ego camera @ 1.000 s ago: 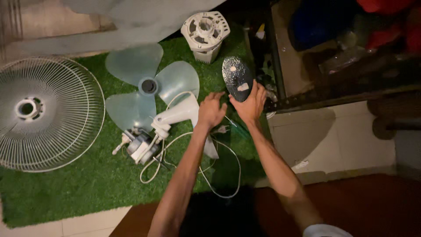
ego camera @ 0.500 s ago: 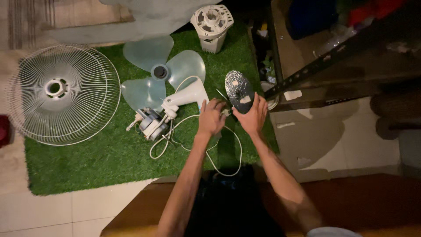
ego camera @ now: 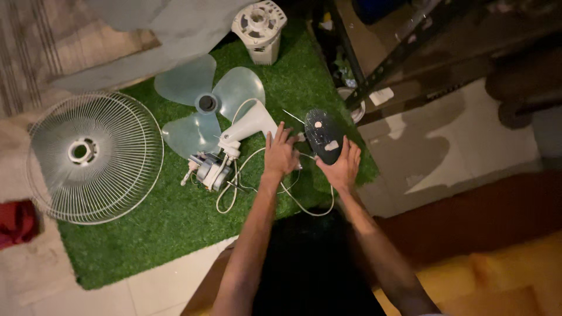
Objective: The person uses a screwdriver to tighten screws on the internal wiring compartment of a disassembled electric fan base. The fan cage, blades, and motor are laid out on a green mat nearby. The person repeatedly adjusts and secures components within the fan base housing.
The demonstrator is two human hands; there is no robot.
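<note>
My right hand [ego camera: 342, 167] grips the lower edge of a dark oval fan cover [ego camera: 323, 134] with two pale patches on its face. My left hand [ego camera: 281, 153] lies just left of it, fingers spread flat on the wide end of a white fan neck [ego camera: 249, 124]. That neck leads down to a bare metal motor [ego camera: 208, 169]. A white cord [ego camera: 257, 196] loops under both wrists. All of it lies on a green artificial-grass mat [ego camera: 158, 234].
A pale three-blade fan propeller [ego camera: 202, 105] lies behind the motor, and a round wire fan guard [ego camera: 93, 157] sits at the mat's left edge. A white vented motor housing [ego camera: 259, 24] stands at the back. A dark metal shelf frame [ego camera: 386, 64] rises to the right, with tiled floor beyond.
The oval cover has turned from a shiny speckled face to a dark one. My left hand has flattened its fingers. The view has shifted, with the hands staying on the same parts.
</note>
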